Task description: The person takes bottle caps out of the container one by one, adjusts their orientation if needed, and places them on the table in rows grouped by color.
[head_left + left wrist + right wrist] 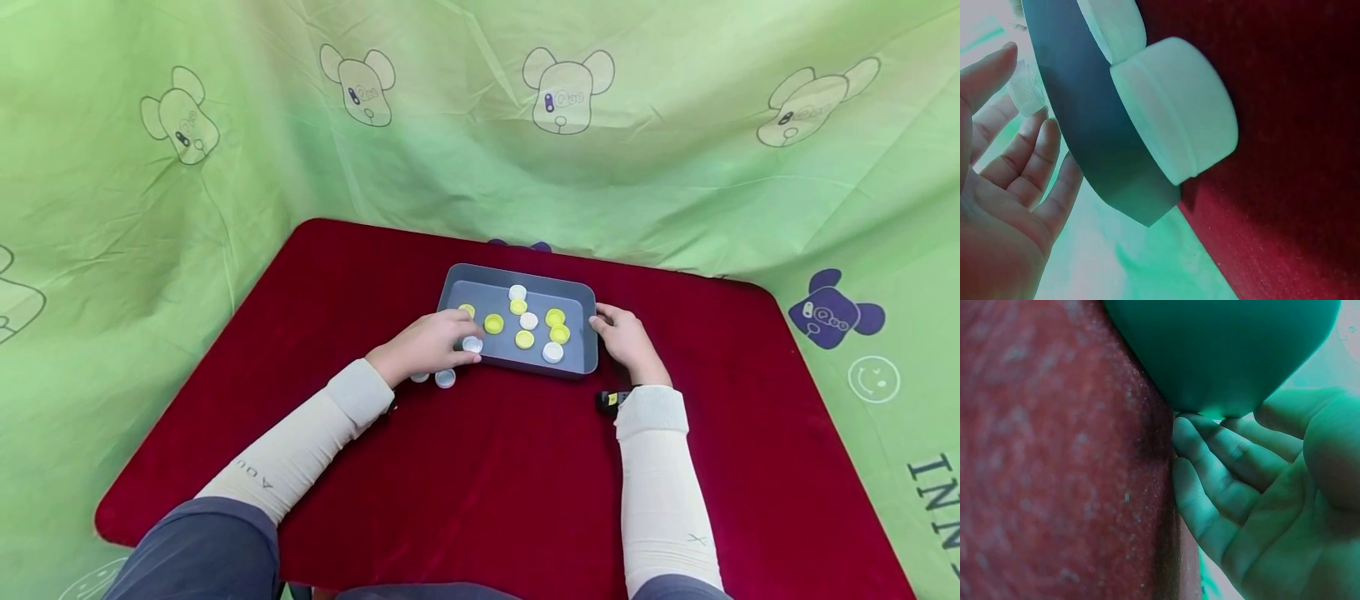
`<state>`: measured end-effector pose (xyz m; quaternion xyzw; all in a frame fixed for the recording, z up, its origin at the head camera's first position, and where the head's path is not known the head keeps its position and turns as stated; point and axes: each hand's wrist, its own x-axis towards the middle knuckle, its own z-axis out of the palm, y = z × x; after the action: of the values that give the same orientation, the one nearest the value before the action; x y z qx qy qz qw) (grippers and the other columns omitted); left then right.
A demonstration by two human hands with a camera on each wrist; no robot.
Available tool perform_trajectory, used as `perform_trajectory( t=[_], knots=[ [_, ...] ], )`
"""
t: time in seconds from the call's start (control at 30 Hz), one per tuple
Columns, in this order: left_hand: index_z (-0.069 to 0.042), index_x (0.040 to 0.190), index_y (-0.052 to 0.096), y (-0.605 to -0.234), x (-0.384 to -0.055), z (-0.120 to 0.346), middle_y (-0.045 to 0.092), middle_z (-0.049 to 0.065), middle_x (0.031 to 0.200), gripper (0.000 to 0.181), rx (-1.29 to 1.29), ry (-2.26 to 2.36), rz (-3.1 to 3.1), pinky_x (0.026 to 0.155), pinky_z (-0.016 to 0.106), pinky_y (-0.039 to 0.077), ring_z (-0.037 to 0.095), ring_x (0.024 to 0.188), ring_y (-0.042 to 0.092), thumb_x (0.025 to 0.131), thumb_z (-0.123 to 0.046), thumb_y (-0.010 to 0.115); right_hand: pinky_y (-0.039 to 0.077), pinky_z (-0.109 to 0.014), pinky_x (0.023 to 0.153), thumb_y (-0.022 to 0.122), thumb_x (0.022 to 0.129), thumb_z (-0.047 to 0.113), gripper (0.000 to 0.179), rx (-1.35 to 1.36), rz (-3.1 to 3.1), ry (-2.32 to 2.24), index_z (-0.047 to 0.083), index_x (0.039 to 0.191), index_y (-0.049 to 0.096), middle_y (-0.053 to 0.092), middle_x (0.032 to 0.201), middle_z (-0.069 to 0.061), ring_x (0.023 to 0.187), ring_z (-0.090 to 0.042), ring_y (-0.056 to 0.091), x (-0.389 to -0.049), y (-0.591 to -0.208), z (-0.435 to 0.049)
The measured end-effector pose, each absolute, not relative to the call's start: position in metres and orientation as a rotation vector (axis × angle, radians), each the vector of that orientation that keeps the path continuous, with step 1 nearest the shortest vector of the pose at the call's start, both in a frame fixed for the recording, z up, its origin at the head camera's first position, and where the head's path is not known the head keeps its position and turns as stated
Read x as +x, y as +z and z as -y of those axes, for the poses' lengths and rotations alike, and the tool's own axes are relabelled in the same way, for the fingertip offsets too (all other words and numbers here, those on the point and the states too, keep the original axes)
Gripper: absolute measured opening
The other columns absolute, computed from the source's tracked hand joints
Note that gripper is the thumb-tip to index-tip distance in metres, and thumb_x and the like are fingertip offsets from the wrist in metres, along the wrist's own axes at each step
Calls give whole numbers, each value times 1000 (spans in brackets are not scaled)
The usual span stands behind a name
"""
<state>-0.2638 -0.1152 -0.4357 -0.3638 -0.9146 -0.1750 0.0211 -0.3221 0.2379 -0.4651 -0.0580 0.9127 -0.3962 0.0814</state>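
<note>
The tray (480, 297) sits on the table (487, 483), its long axis running left to right, right end slightly nearer the person. The left hand (429, 340) pinches a clear cap (472, 343) at its near-left corner; the right hand (628, 343) clasps the right end. Only the left wrist view shows the cap's ribbed side; only the head view shows yellow caps (493, 323) inside.

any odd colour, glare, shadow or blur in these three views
Head: fairly even light, tray reasonably sharp; left wrist: blue-green cast, the backdrop beyond the left hand washed out and blurred; right wrist: strong green tint on the right hand, red cloth soft and grainy, dark shadow where it nears the fingers.
</note>
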Motion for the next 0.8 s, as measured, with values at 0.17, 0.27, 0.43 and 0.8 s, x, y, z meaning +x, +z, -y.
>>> perform_trajectory(
  t=[0.17, 0.27, 0.43, 0.8],
  knots=[
    [-18, 107, 72, -435, -258, 115, 57, -7, 99, 25, -1131, -537, 2835, 77, 26, 46, 8, 91, 50, 88, -33, 73, 40, -50, 101, 49, 103, 20, 49, -169, -2729, -1191, -3, 145, 41, 57, 129, -25, 119, -34, 54, -321, -465, -237],
    [-17, 108, 71, -434, -256, 115, 58, -6, 104, 26, -1124, -534, 2846, 80, 26, 47, 9, 95, 51, 88, -32, 73, 40, -50, 100, 49, 103, 19, 49, -172, -2733, -1184, -3, 145, 41, 57, 129, -25, 119, -35, 54, -321, -465, -238],
    [-16, 109, 71, -434, -253, 115, 60, -4, 105, 28, -1129, -539, 2856, 82, 28, 47, 11, 98, 53, 88, -33, 73, 40, -50, 100, 49, 103, 19, 48, -182, -2739, -1179, -3, 145, 41, 57, 128, -25, 117, -35, 55, -321, -465, -238],
    [-16, 107, 72, -436, -247, 114, 60, -5, 103, 27, -1140, -549, 2831, 83, 27, 46, 10, 96, 53, 87, -34, 73, 40, -49, 100, 48, 103, 18, 48, -183, -2735, -1180, -4, 145, 41, 57, 127, -26, 117, -35, 55, -322, -464, -238]
  ],
)
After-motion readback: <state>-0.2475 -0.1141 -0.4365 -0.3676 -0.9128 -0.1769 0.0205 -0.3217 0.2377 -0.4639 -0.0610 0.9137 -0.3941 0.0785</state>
